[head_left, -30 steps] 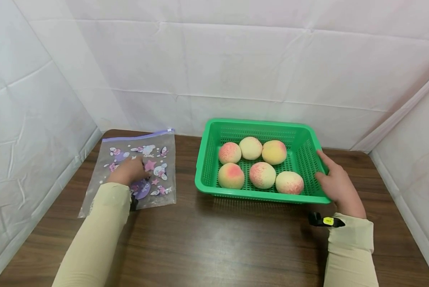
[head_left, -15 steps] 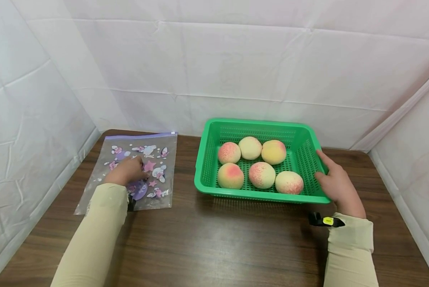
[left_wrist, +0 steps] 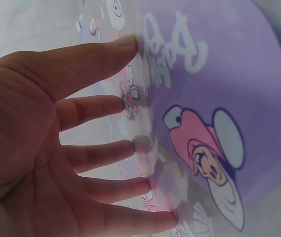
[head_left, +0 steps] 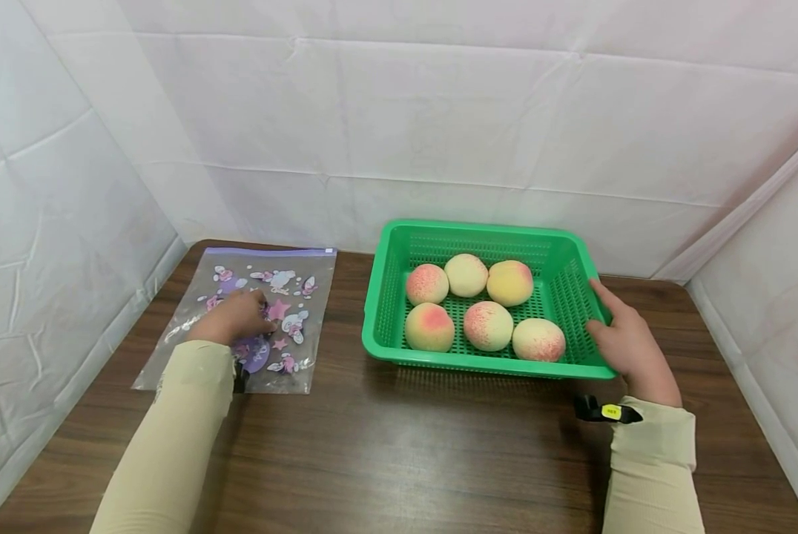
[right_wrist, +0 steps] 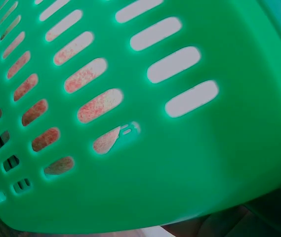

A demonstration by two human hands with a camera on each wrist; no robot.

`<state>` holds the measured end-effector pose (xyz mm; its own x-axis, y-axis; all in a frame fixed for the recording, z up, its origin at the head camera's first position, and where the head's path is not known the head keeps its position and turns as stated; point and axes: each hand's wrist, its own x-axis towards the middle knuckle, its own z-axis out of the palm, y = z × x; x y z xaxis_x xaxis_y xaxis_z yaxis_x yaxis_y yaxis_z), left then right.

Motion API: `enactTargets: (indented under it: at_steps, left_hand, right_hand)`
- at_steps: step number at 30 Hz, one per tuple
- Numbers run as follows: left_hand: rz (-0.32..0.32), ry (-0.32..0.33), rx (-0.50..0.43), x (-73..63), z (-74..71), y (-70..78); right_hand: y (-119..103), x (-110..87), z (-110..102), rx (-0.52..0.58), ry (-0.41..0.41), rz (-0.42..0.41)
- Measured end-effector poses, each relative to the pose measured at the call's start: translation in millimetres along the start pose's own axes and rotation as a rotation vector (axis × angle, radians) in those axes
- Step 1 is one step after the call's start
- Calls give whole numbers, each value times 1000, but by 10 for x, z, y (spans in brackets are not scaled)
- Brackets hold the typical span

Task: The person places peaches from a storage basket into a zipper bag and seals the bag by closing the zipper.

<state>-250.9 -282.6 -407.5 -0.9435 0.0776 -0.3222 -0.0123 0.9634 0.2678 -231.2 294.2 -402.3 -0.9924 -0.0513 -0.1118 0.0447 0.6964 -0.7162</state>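
A clear zip bag (head_left: pixel 239 256) with a purple zip edge and cartoon prints lies flat on the left of the table. My left hand (head_left: pixel 235 319) is on top of it; in the left wrist view, the straight fingers (left_wrist: pixel 105 153) of that hand touch the printed plastic with their tips. To the right stands a green basket (head_left: pixel 466 363) with slotted sides, holding several peaches (head_left: pixel 489 326). My right hand (head_left: pixel 632 345) grips the basket's right rim. From the right wrist, the basket wall (right_wrist: pixel 219 163) fills most of the view and hides nearly all the hand.
The brown wooden table (head_left: pixel 386 460) has white sheeting (head_left: pixel 439 119) behind it and along both sides. The basket's far side stands near the back sheeting, and a strip of table separates the bag from the basket.
Under my left hand the bag has turned clockwise: its zip edge shifted right and its near edge shifted left. My left hand slid slightly left. The right hand and basket look the same.
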Motion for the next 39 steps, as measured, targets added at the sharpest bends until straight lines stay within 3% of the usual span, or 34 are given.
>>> enactTargets:
  at_steps: [8, 18, 27, 39]
  left_hand:
    - [-32, -18, -34, 24, 22, -54]
    - [-20, -26, -45, 63, 33, -120]
    - [46, 1, -27, 16, 6, -109]
    - [18, -42, -48, 32, -9, -149]
  right_hand:
    - [0, -1, 12, 7, -4, 7]
    - [22, 18, 19, 1, 2, 0]
    - [8, 4, 0, 5, -5, 5]
    - [2, 2, 12, 6, -10, 9]
